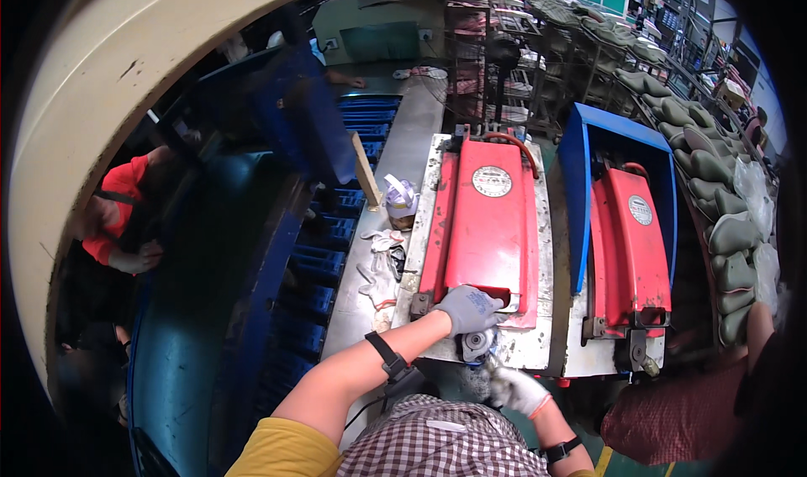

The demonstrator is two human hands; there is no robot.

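In front of me stands a red-covered machine (492, 225) on a worn white base. My left hand (471, 310), in a grey glove, is at the front end of the cover, its fingers bent beside the opening there. What they hold, if anything, is hidden. Just below that hand a round metal wheel (477, 342) sticks out from the machine's front. My right hand (517, 390), in a white glove, is lower and closer to my body, fingers closed beside a blurred greyish piece (475, 382). I cannot make out what that piece is.
White gloves (382, 279) and a lilac-topped container (401, 198) lie left of the machine. A second red machine (630, 242) stands in a blue hood at right. Beyond it are racks of green shoe-shaped pieces (731, 233). A co-worker in red (118, 233) is at left, another person (672, 414) at right.
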